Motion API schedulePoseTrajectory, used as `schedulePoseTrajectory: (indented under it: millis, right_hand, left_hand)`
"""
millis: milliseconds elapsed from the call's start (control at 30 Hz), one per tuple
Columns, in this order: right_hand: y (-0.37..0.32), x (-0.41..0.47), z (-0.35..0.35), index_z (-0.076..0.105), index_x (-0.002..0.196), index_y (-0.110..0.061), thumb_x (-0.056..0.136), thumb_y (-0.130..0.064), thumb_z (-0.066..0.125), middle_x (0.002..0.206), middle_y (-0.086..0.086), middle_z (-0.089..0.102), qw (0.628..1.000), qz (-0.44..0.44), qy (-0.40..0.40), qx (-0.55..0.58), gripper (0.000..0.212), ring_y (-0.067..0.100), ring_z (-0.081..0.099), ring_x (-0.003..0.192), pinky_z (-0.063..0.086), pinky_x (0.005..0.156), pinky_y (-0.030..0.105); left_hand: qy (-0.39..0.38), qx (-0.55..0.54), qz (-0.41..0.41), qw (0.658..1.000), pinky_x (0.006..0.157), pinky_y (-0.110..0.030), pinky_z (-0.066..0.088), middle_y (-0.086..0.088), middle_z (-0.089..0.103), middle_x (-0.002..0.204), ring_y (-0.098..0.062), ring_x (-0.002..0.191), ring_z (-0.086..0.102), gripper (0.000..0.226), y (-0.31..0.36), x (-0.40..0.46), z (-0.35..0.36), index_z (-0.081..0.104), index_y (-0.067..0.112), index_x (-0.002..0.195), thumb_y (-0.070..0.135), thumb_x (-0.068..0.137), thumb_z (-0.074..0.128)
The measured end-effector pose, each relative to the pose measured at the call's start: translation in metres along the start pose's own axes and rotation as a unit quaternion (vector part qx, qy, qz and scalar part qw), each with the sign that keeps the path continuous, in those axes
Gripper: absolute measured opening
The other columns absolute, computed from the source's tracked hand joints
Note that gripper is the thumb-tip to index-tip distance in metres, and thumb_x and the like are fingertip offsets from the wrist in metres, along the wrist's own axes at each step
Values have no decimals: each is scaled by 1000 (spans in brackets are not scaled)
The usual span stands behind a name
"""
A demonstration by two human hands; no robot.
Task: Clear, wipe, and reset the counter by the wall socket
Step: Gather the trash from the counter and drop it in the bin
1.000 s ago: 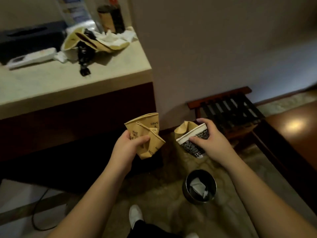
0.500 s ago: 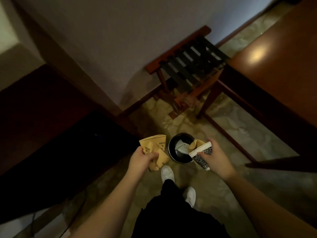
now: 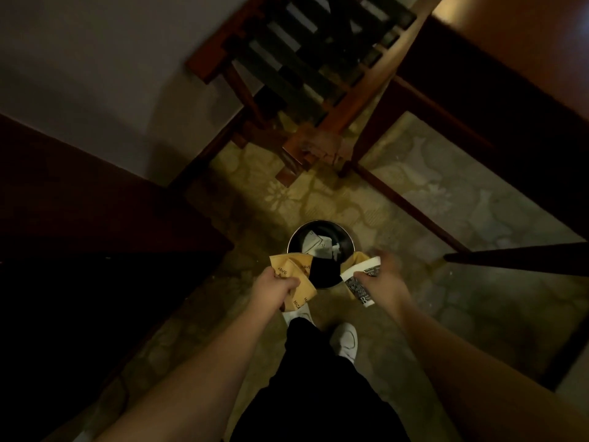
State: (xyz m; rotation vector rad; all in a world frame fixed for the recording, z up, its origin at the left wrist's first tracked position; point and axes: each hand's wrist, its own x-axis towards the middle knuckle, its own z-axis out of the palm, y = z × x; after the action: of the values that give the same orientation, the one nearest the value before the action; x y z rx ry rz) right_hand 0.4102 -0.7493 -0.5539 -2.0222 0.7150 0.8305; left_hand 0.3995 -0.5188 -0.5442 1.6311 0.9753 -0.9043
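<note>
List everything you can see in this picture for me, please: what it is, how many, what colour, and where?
Waste bin: one, dark with a metal rim, on the floor ahead of the feet, with pale paper inside.
Kraft paper cups: crumpled, tan, count unclear, at the bin's left edge.
Printed paper cup: one, black and white with a tan lining, at the bin's right edge.
Luggage rack: one, reddish wood with dark straps, against the wall.
Carpet: patterned, beige.
Shoes: two, white, below the bin.
Trousers: black.
Left hand: grips the kraft cups.
Right hand: holds the printed cup; blurred.
</note>
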Motion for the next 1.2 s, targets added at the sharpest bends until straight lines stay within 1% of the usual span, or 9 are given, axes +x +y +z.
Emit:
schedulePoseTrajectory:
  millis: [100, 200, 367, 500, 567, 800, 967, 1100, 1200]
  right_hand:
    - [17, 46, 23, 37, 136, -14, 86, -26, 69, 108, 3, 58, 1000, 12, 16, -3, 61, 22, 60, 97, 49, 73, 30]
    - [36, 90, 47, 36, 137, -14, 85, -28, 70, 113, 5, 59, 1000, 2, 13, -23, 64, 24, 62, 101, 51, 72, 31]
    - [60, 145, 80, 30, 144, -17, 86, -26, 69, 132, 9, 52, 994, -55, -1, -97, 71, 25, 57, 112, 50, 83, 32]
    - [64, 176, 96, 29, 145, -11, 87, -24, 67, 136, 13, 47, 983, -99, 7, -153, 70, 28, 54, 117, 49, 89, 34]
    - [63, 187, 101, 30, 144, -8, 87, -25, 67, 135, 15, 48, 976, -119, 25, -179, 70, 30, 54, 117, 50, 91, 41]
    - [64, 207, 107, 39, 137, 1, 84, -18, 67, 125, 22, 50, 948, -210, 78, -227, 63, 37, 54, 109, 48, 85, 41]
    - [77, 196, 96, 41, 135, 0, 84, -15, 65, 127, 22, 49, 938, -210, 59, -268, 59, 35, 53, 113, 47, 91, 41]
    - [81, 175, 77, 45, 132, -3, 88, -19, 60, 125, 18, 51, 939, -190, 23, -287, 49, 32, 53, 112, 44, 90, 38]
    - [74, 154, 60, 49, 126, -5, 89, -18, 57, 121, 15, 53, 940, -177, 3, -291, 40, 30, 54, 108, 43, 86, 35]
  left_hand:
    - [-3, 17, -8, 1000, 67, -32, 52, -3, 65, 110, -21, 95, 64, 37, -10, 47, 18, 54, 13, 118, 18, 85, 70]
    - [-2, 43, -6, 999, 74, -35, 53, -5, 61, 107, -25, 94, 61, 38, -20, 91, 37, 52, 14, 120, 19, 86, 69]
    - [14, 70, 6, 997, 61, -27, 49, -5, 58, 90, -17, 67, 56, 21, -34, 151, 63, 51, 13, 104, 15, 87, 64]
    - [42, 59, 1, 997, 53, -22, 44, 0, 57, 75, -11, 57, 53, 31, -39, 186, 83, 53, 5, 108, 20, 85, 68]
    - [53, 52, 2, 997, 51, -22, 42, -3, 61, 83, -15, 62, 55, 38, -39, 196, 93, 51, 3, 112, 22, 84, 70]
    - [51, 62, 7, 997, 79, -34, 48, -15, 61, 118, -33, 104, 60, 56, -39, 217, 109, 44, 5, 127, 27, 83, 71]
    - [24, 225, 11, 974, 100, -39, 44, -18, 47, 135, -35, 124, 48, 71, -45, 205, 113, 36, 2, 134, 25, 79, 74]
    - [24, 261, 33, 964, 98, -39, 45, -19, 46, 134, -34, 123, 48, 63, -46, 180, 109, 41, 3, 135, 19, 80, 70]
    - [27, 240, 44, 969, 81, -30, 46, -15, 57, 123, -30, 112, 57, 50, -46, 150, 98, 50, 5, 125, 17, 80, 67]
